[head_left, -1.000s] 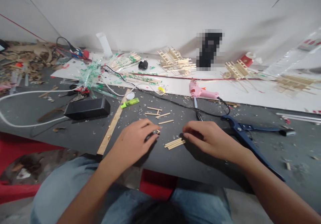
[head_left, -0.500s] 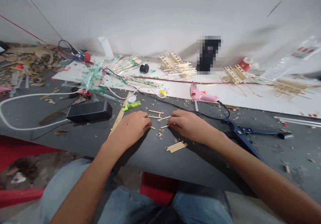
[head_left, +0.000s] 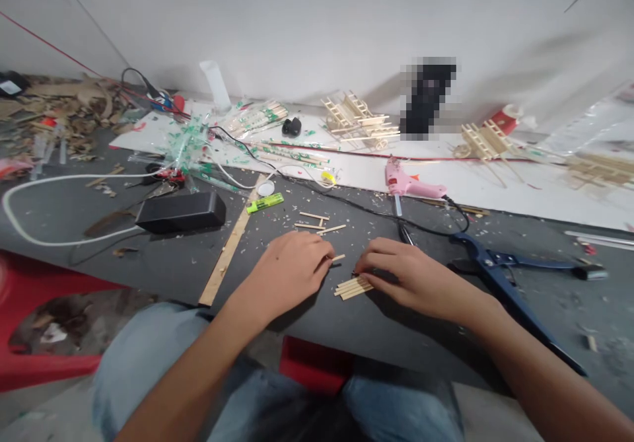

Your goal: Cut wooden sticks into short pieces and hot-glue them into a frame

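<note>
Apparently, a short stick [head_left: 338, 258] is being pinched between the thumb and fingers of the left hand [head_left: 297, 267], with only its right end being left in sight past the fingertips. Its long axis is being held roughly across the grey table [head_left: 168, 270], tilted a little away from the person toward the right, so that its free end is being pointed into the gap between the two hands. Just nearer the person, a row of sticks [head_left: 352, 288] is being kept side by side on the table, nearly parallel to that short stick. From the left fingertips the row is lying to the right and toward the lap; its right end is being overlapped by the thumb of the right hand [head_left: 409, 273], which is being held the nearer of the two. The right fingers are being curled with the thumb brought close beneath; whether anything is being gripped there cannot be told, as the tips are being partly hidden. Beyond the left hand, a few more sticks [head_left: 310, 226] are being left on the table, while a pink glue gun [head_left: 413, 182] is being kept farther back and a blue cutting tool [head_left: 500, 277] is being left beside the right forearm
</note>
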Action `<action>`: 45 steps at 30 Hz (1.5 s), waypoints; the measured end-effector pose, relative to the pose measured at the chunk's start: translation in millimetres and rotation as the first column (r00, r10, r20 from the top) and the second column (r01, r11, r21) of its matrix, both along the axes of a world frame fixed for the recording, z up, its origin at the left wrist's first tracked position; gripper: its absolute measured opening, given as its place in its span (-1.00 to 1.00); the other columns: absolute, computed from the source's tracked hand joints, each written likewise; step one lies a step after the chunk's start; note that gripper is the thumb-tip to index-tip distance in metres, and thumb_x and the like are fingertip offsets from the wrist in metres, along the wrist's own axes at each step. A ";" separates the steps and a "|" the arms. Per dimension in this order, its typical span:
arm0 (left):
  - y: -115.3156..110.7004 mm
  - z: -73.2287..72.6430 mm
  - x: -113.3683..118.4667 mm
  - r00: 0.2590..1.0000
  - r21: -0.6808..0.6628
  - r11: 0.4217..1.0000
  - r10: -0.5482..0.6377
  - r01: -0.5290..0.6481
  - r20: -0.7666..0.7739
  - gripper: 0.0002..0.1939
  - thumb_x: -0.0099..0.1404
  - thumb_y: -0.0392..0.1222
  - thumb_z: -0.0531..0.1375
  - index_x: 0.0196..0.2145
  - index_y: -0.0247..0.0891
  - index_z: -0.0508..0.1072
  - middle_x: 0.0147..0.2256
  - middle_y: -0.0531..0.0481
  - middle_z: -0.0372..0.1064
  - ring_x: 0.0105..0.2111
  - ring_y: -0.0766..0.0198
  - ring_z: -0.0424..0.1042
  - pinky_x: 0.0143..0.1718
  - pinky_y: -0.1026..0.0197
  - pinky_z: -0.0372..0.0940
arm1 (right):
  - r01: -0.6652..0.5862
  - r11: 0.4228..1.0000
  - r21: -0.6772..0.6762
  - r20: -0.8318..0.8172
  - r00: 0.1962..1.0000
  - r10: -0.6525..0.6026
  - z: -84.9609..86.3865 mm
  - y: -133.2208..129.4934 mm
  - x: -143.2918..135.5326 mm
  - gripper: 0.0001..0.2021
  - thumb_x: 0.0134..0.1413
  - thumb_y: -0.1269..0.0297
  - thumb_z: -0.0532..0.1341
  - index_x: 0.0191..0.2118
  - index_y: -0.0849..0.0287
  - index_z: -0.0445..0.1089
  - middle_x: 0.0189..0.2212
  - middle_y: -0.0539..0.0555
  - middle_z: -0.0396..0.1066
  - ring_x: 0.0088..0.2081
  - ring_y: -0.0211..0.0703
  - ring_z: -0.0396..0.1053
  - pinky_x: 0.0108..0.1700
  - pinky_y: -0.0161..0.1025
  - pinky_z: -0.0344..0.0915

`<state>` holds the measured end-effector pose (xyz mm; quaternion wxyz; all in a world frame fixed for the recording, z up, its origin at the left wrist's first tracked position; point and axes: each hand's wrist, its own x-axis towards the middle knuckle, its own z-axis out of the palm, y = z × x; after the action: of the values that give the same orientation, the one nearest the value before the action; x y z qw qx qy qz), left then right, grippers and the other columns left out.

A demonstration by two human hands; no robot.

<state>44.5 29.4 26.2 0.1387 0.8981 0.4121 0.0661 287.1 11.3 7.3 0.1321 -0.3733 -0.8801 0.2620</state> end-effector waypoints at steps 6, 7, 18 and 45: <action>-2.7 -7.2 18.5 0.995 -0.055 0.994 -0.093 0.091 -0.034 -0.74 0.50 -0.19 0.09 -0.12 -0.24 0.60 -0.26 -0.08 0.57 -0.19 0.05 0.54 -0.15 0.07 0.36 | 0.204 0.967 0.152 -0.064 0.979 -0.196 3.9 1.0 10.5 -0.86 0.34 0.35 0.14 -0.20 0.15 0.45 -0.28 0.09 0.46 -0.27 -0.12 0.42 -0.21 -0.20 0.27; -2.3 -6.8 18.6 0.995 -0.060 0.994 -0.093 0.092 -0.020 -0.74 0.50 -0.19 0.09 -0.10 -0.23 0.59 -0.24 -0.08 0.58 -0.18 0.05 0.54 -0.14 0.07 0.36 | 0.238 0.956 0.171 -0.079 0.971 -0.227 3.9 1.5 11.7 -0.86 0.34 0.34 0.14 -0.20 0.15 0.46 -0.28 0.09 0.47 -0.28 -0.13 0.43 -0.23 -0.20 0.27; 46.7 3.3 -18.3 0.968 0.165 0.969 0.208 -0.184 -0.140 -0.79 0.41 -0.29 0.14 -0.20 -0.26 0.60 -0.24 -0.14 0.55 -0.17 0.02 0.51 -0.23 0.12 0.32 | 0.172 0.966 0.193 0.098 0.976 -0.193 -8.3 52.1 -15.9 -0.80 0.35 0.32 0.13 -0.05 0.17 0.48 -0.14 0.18 0.47 -0.13 -0.02 0.43 -0.12 -0.17 0.27; -6.9 1.2 10.4 0.997 0.052 0.999 0.008 -0.004 -0.077 -0.81 0.45 -0.16 0.15 -0.25 -0.21 0.56 -0.28 0.00 0.54 -0.25 0.10 0.53 -0.20 0.08 0.35 | 0.278 0.951 0.131 -0.028 0.960 -0.277 12.3 89.4 -29.2 -0.84 0.24 0.31 0.17 -0.27 0.17 0.50 -0.34 0.06 0.53 -0.35 -0.19 0.38 -0.28 -0.22 0.23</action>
<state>54.8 22.5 27.4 0.0991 0.9021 0.4177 0.0425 257.9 100.7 19.5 0.1963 -0.4824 -0.8339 0.1829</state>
